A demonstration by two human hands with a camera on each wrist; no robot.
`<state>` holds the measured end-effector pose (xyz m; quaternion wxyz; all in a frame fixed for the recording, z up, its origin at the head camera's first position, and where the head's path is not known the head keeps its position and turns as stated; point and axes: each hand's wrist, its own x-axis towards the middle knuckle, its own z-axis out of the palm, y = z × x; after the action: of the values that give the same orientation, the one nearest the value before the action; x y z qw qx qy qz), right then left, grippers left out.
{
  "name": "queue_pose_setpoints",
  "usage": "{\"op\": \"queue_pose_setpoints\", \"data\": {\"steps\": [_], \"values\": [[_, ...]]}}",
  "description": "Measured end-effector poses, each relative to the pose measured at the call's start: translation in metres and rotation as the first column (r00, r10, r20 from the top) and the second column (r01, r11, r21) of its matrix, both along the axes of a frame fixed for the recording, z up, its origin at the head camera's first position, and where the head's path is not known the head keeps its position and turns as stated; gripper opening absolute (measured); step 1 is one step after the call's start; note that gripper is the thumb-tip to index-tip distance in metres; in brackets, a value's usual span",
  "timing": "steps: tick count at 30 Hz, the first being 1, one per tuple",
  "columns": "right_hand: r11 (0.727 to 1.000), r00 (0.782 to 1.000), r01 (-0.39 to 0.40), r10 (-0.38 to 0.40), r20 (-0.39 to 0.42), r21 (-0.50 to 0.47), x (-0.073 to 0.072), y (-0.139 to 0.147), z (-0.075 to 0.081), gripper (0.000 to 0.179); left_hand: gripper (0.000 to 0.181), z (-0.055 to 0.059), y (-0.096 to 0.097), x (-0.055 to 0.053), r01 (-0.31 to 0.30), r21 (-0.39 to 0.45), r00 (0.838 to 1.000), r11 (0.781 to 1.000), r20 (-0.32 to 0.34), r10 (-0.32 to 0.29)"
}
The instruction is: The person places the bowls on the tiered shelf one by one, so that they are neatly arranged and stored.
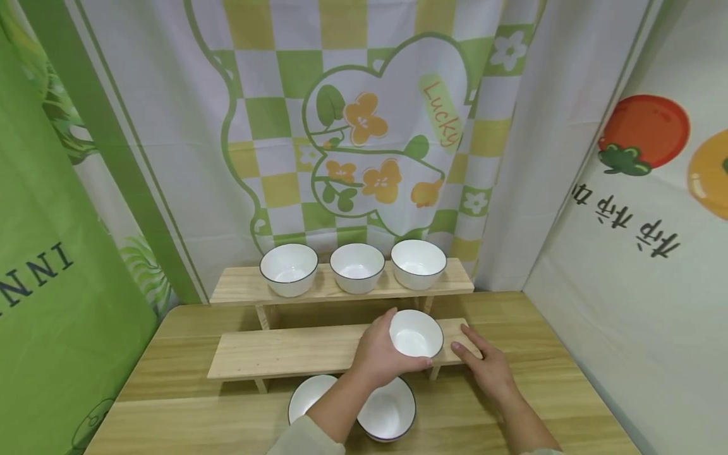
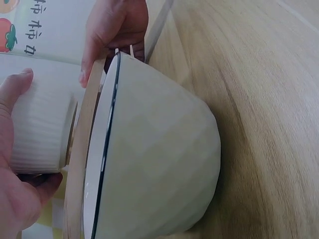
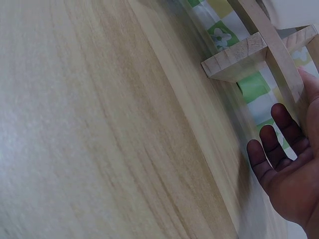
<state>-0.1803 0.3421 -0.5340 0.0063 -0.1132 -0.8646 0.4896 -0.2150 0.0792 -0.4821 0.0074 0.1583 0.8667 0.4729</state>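
Observation:
My left hand [image 1: 382,349] grips a white ribbed bowl [image 1: 417,335] with a dark rim, thumb on the near side and fingers round the far side. This bowl is right over the lower wooden shelf [image 1: 284,351], toward its right end; in the left wrist view its base is close to the board. My right hand [image 1: 490,371] holds the shelf's right end, thumb on top. In the right wrist view its other fingers [image 3: 269,144] hang below the board. Two more white bowls stand on the table in front, one [image 1: 388,411] partly behind my left forearm, the other [image 1: 309,395] left of it.
Three matching bowls stand in a row on the raised back shelf [image 1: 239,284]: left [image 1: 289,268], middle [image 1: 357,266] and right [image 1: 418,262]. Both shelves rest on wooden legs on the wooden table [image 1: 170,392]. Printed curtains [image 1: 364,126] enclose the table at the back and sides.

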Motion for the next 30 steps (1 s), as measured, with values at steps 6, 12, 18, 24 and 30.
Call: {"op": "queue_pose_setpoints", "data": {"steps": [6, 12, 18, 24, 30], "values": [[1.000, 1.000, -0.004, 0.004, -0.004, 0.000, -0.001, 0.000, -0.002, 0.076, 0.124, 0.000, 0.005, -0.001, -0.012, 0.003, 1.000, 1.000, 0.014, 0.012], [1.000, 1.000, -0.004, 0.004, -0.003, 0.001, -0.001, 0.000, -0.002, 0.076, 0.123, 0.000, 0.008, -0.001, -0.010, 0.008, 1.000, 1.000, 0.018, 0.009], [1.000, 1.000, 0.002, -0.002, -0.011, 0.016, -0.001, 0.000, -0.001, 0.075, 0.123, 0.000, 0.012, -0.005, -0.006, -0.012, 1.000, 1.000, 0.020, 0.006], [1.000, 1.000, 0.000, 0.000, -0.010, 0.027, -0.002, 0.000, -0.001, 0.076, 0.122, 0.001, 0.015, -0.009, 0.004, -0.012, 1.000, 1.000, 0.011, -0.004], [0.999, 1.000, 0.001, -0.001, -0.020, 0.038, -0.002, 0.000, -0.002, 0.075, 0.122, 0.001, 0.015, -0.010, 0.035, 0.020, 0.999, 0.999, 0.009, -0.036]]}}
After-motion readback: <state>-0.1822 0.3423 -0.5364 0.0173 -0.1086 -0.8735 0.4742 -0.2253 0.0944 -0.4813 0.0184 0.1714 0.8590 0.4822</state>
